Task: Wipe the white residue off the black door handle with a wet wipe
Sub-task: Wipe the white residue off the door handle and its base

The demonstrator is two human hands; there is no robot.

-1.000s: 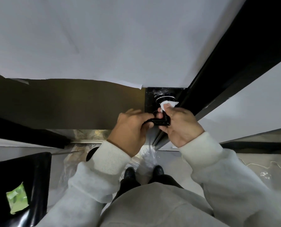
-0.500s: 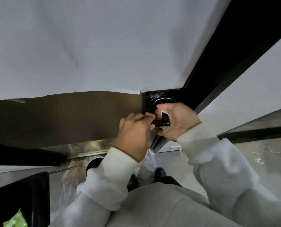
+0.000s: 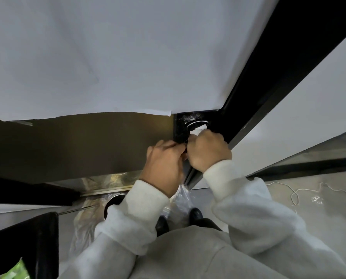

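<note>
My right hand (image 3: 207,153) is clenched on the wet wipe (image 3: 198,130) against the black door handle plate (image 3: 180,127), my left hand (image 3: 164,166) curled beside it, its hold hidden.

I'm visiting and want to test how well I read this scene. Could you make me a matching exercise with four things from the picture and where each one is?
Things:
1. wet wipe
2. white residue
3. left hand
4. white string

Places:
A. on the floor at the right
B. on the black plate, above the handle's round base
C. bunched in the right hand at the door handle
D. just left of the right hand, at the door's edge

Pairs: 1-C, 2-B, 3-D, 4-A
</note>
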